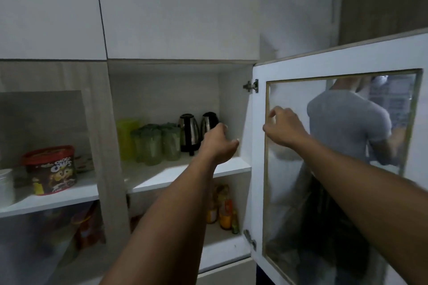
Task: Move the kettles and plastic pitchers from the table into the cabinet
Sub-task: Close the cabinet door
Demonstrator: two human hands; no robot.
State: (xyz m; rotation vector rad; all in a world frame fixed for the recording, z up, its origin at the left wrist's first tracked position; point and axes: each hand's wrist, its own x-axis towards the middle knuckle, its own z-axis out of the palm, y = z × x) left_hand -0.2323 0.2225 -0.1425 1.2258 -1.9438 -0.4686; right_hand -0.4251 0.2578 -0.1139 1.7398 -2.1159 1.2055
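The head view looks into a white laminate cabinet [234, 90] whose glass-paned door [259, 169] stands swung open to the right. On the upper shelf [176, 173], smooth and white, two kettles stand at the back right: the left kettle [188, 132] and the right kettle [209, 122], both of shiny brushed steel with black lids, handles and bases, tapering toward the top. The right one is partly covered by the left hand [220, 143]. Left of them stand translucent green plastic pitchers [157, 143], ribbed and cylindrical, bunched close so their number is hard to count, with a brighter yellow-green pitcher [126, 136] behind them at the left.

The left hand reaches in over the shelf in front of the right kettle, fingers loosely curled and holding nothing that can be seen; whether it touches the kettle cannot be told. The right hand [283, 128] is raised before the door's inner frame, fingers bent in a loose half-open claw, empty.

The pane reflects a figure in a grey shirt, blurred. Behind the neighbouring frosted pane sits a red-lidded cereal tub [52, 170]. On the lower shelf, bottles [223, 208] with orange contents are dim and indistinct.
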